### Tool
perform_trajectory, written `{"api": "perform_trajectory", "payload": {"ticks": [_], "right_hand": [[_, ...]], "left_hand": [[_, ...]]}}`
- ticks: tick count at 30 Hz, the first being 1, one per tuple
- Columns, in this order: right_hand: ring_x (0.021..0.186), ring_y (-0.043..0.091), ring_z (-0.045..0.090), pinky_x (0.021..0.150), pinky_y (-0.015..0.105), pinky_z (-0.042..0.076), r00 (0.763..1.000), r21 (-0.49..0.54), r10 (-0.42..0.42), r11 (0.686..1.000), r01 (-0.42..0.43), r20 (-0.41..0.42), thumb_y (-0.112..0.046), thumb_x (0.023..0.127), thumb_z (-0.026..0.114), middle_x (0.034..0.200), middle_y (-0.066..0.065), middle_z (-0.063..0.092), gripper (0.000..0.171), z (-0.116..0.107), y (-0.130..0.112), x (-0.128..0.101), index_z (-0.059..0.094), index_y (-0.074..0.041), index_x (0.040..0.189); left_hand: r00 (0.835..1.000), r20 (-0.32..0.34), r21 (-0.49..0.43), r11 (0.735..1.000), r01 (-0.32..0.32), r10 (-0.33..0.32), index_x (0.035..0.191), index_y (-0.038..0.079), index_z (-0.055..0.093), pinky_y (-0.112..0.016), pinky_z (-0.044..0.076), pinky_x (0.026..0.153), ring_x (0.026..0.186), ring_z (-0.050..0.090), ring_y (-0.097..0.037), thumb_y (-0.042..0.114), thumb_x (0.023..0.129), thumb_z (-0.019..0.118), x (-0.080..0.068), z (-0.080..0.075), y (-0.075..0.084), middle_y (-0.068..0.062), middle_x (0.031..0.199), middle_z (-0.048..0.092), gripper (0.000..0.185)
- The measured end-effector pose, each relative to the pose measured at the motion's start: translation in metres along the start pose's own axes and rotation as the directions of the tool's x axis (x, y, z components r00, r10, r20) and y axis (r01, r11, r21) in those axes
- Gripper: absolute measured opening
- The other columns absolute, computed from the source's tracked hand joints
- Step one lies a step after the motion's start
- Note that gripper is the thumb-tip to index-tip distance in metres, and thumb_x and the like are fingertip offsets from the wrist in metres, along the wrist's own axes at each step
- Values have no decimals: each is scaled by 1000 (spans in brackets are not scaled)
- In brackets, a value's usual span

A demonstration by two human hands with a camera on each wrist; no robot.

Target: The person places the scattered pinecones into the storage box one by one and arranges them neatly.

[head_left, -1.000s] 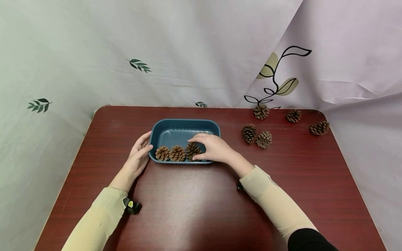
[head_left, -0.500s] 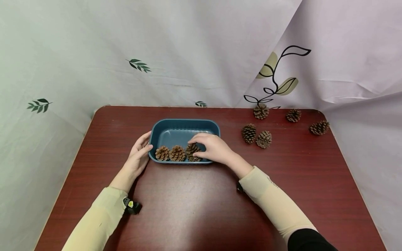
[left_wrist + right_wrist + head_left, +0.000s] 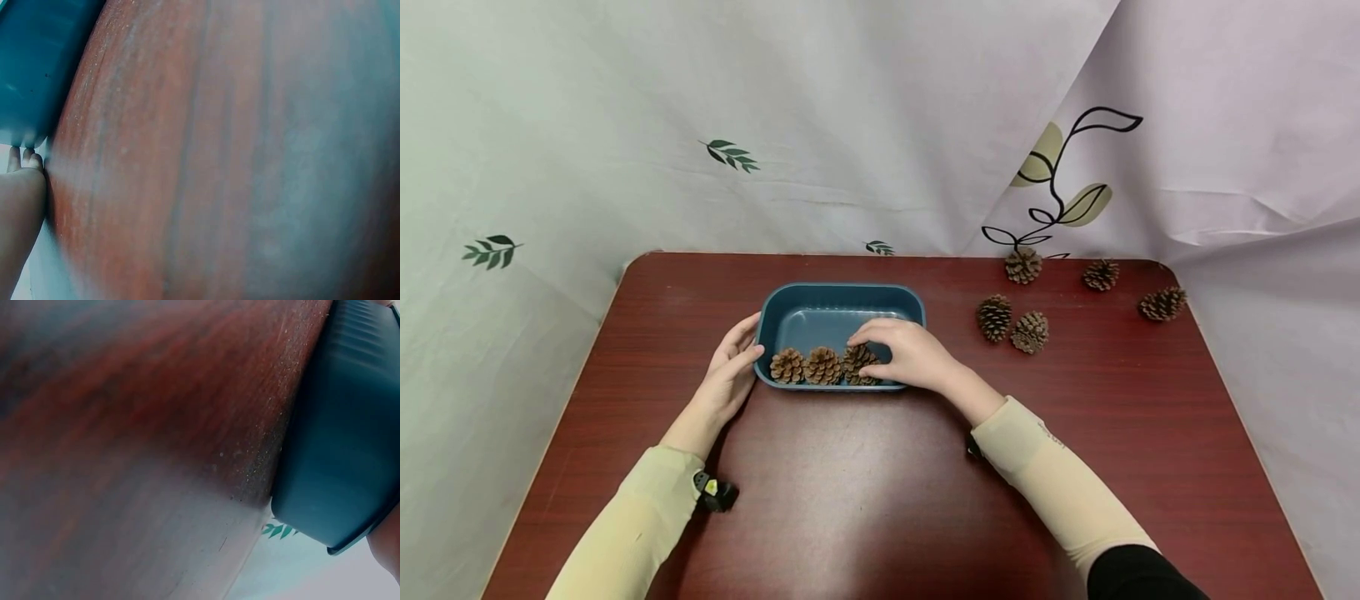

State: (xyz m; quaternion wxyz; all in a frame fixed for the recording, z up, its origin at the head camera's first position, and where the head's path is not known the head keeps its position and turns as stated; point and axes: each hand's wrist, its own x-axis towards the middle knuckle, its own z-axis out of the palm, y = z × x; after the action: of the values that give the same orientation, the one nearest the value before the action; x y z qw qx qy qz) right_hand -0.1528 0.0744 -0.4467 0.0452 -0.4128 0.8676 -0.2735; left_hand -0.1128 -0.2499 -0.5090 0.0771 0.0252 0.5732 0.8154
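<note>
- The right hand reaches into the blue tray from its near right side, fingers and thumb curled round the third pine cone – a pinch from above, the cone sitting on the tray floor against the near wall.
- That cone is the rightmost of a row; the two other cones lie just beside it to the left, touching one another.
- The left hand rests against the tray's left end, fingers fairly straight along the outer wall and the thumb near the front corner – a steadying touch rather than a grasp.
- The tray stands on the dark red table, about mid-width and toward the far side.
- Five loose cones lie on the table to the right of the tray, well apart from it, some close to the back edge.
- Both wrist views sit very close to the wood: the left one shows the tray's wall with fingertips at it, the right one the tray's outer side.
- A pale cloth backdrop printed with leaves hangs behind.
</note>
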Motion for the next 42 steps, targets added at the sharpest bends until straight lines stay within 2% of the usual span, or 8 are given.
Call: {"api": "perform_trajectory", "payload": {"ticks": [16,26,31,36,42], "right_hand": [[130,24,66,112,42,52,999,39,34,999,-35,5,-28,93,85,136,6,71,45,-2,0,-2,73,-12,133],[134,28,64,114,46,51,993,157,39,987,-21,-112,-20,91,87,132,8,73,43,-8,6,-14,75,-8,131],[131,28,66,112,46,52,981,243,87,969,-43,-175,-17,89,88,132,8,73,44,-13,13,-25,75,-6,130],[123,27,69,103,46,56,959,324,144,944,-60,-243,-11,87,89,130,10,74,44,-20,19,-40,75,-3,128],[115,28,72,105,41,56,928,387,189,921,-53,-322,-3,86,88,123,13,75,41,-26,31,-57,75,0,124]], "left_hand": [[1000,-6,-2,1000,2,-2,159,9,40,-21,50,100,129,58,-6,-4,108,45,0,0,0,7,146,59,53],[1000,2,-2,1000,3,-3,160,8,39,-21,50,101,130,58,-6,-4,108,46,0,1,3,7,146,59,53],[1000,1,3,1000,10,-10,160,9,39,-21,50,101,131,58,-6,-3,108,46,1,2,4,8,146,58,53],[1000,1,4,1000,15,-15,160,10,39,-21,50,102,132,57,-6,-3,108,46,1,1,3,8,146,58,53],[1000,-2,4,1000,13,-13,159,10,39,-21,51,101,131,58,-6,-3,108,46,0,0,3,7,146,58,53]]}}
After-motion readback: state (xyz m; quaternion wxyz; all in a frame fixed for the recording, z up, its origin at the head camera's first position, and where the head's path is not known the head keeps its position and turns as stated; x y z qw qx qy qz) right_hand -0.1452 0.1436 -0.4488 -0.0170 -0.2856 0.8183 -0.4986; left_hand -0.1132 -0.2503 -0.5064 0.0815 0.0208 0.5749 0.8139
